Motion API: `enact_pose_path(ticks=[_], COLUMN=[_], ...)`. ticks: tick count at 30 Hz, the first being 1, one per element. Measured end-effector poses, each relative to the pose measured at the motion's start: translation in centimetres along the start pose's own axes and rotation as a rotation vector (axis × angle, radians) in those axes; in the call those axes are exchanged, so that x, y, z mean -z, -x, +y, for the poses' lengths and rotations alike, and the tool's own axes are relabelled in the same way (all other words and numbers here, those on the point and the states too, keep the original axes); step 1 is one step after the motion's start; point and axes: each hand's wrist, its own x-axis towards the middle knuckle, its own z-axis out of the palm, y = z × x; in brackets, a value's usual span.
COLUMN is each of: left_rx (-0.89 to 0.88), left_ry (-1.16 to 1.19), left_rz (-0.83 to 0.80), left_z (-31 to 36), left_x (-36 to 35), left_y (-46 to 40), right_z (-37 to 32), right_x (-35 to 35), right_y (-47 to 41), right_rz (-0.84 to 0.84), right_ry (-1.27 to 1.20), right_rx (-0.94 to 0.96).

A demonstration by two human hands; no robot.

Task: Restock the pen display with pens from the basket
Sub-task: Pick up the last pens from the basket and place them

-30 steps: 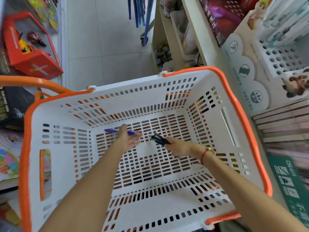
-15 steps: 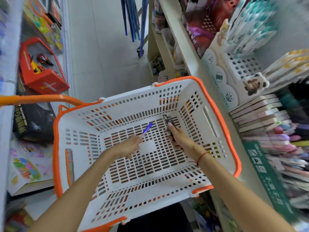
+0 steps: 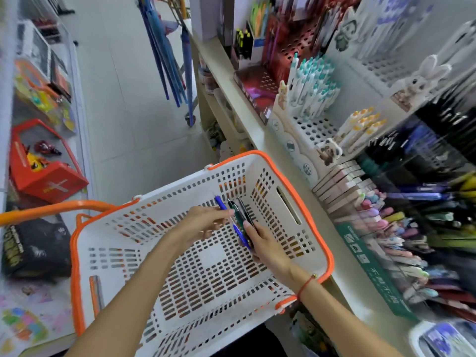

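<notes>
A white basket [image 3: 313, 235] with an orange rim sits below me; its slotted floor shows no loose pens. Above it my right hand [image 3: 262, 243] grips a bundle of dark pens [image 3: 240, 212] together with a blue pen [image 3: 222, 204]. My left hand [image 3: 203, 222] pinches the blue pen's shaft right beside the right hand. The pen display [image 3: 401, 225] fills the shelf to the right, with rows of coloured and dark pens in clear trays.
White perforated pen holders [image 3: 314, 127] with teal and yellow capped pens stand on the shelf [image 3: 257, 140] further back. Toy boxes, among them a red one [image 3: 46, 173], line the left shelf. Blue poles [image 3: 167, 60] lean across the tiled aisle.
Both hands rose from the basket floor and came together. The blue pen moved from the left hand alone into the right hand's bundle. The view swung right toward the display.
</notes>
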Motion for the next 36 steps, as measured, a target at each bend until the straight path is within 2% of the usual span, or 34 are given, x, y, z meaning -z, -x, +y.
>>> enact_pose_path(ticks=[4,8,11,17,22,24,26,28,29,31,33,36], left_rx=[-0.074,-0.074,-0.12,-0.086,-0.099,-0.093,-0.092,-0.138,-0.168,-0.164,-0.069,0.023], left_ry=[0.183,0.455,0.439,0.413,0.268,0.294,0.405,0.48,0.412,0.148,-0.06,-0.18], left_rz=[0.148,0.191,0.157,0.222,0.312,0.306,0.38,0.493,0.524,0.475,0.278,0.052], left_z=[-0.9,-1.6,-1.8,-2.4,-2.8,-3.1,-3.2,-3.0,-2.7,-2.1,-1.3,-0.7], left_x=[-2.4,-3.0,-3.6,-4.2,-4.1,-4.0,-3.3,-1.9,-1.0,0.2,0.7,0.2], left_y=[-1.1,-1.5,-0.9,-0.1,-0.2,-0.3,-0.4,-0.6,-0.7,-0.9,-0.7,0.1], right_z=[-0.2,0.4,0.3,0.3,0.2,-0.2,-0.6,-1.0,-1.3,-1.9,-2.4,-2.8], right_x=[-1.0,-1.4,-1.8,-2.0,-1.5,-1.3,-0.7,0.8,1.6,3.0,3.7,4.1], right_y=[-0.6,-1.4,-1.4,-1.1,-0.6,-0.7,-1.1,-1.3,-1.4,-1.5,-1.6,-2.8], right_rz=[0.051,0.045,0.017,-0.052,-0.015,-0.016,-0.022,-0.128,-0.223,-0.406,-0.472,-0.314], right_ry=[-0.191,-0.152,-0.17,-0.13,-0.056,0.0,0.064,0.117,0.161,0.299,0.346,0.237], right_rx=[-0.045,-0.002,0.049,0.114,0.151,0.149,0.111,0.025,-0.016,-0.07,-0.099,-0.097])
